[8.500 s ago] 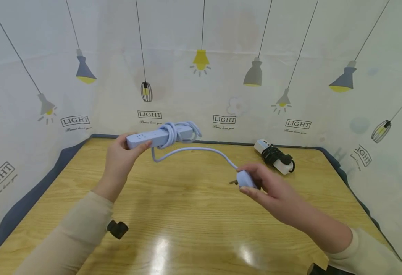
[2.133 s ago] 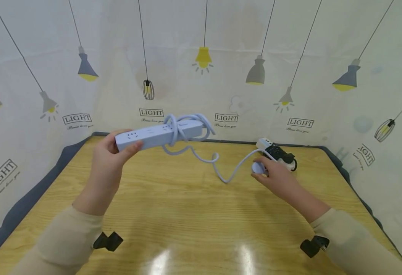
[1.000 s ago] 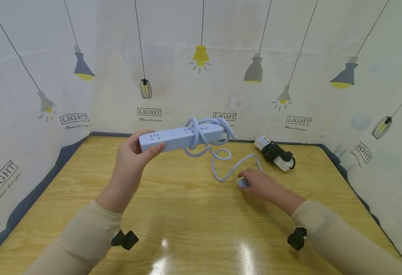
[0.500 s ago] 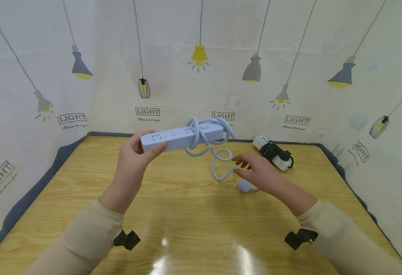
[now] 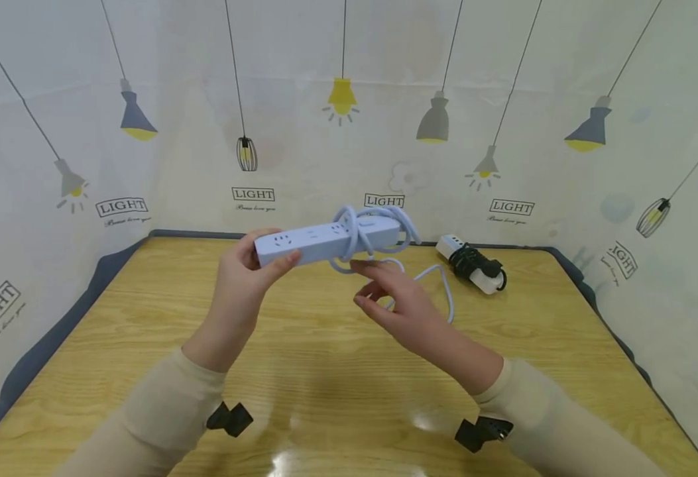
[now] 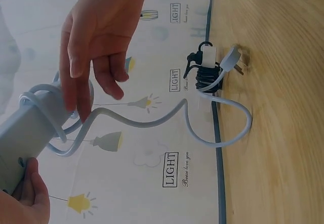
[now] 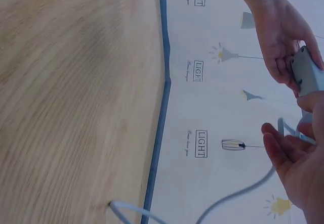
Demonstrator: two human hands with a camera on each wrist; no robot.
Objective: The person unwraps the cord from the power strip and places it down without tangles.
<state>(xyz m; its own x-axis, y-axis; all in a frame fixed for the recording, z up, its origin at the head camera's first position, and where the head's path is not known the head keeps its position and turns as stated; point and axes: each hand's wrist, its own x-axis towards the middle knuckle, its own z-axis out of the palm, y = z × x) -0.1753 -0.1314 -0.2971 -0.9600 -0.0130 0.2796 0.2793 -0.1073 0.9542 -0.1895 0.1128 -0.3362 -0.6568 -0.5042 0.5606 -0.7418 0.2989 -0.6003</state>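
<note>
My left hand (image 5: 235, 298) grips one end of a pale blue power strip (image 5: 307, 246) and holds it raised over the table. Loops of its cord (image 5: 353, 232) wind around the far half of the strip. Just below those loops is my right hand (image 5: 411, 308), fingers loosely spread and fingertips right at the cord. From the loops the cord trails down to the table, as the left wrist view shows, and ends in a plug (image 6: 231, 58) with bare prongs. In the head view my right hand hides that plug.
At the back right of the wooden table (image 5: 325, 397) lies a second, white power strip (image 5: 451, 246), wrapped in black cord (image 5: 470, 263). A lamp-print curtain (image 5: 301, 132) encloses the back and sides.
My right hand pulled the cord outward, put the plug down on the table and let go, then moved left to the loops. The strip in my left hand has shifted right.
</note>
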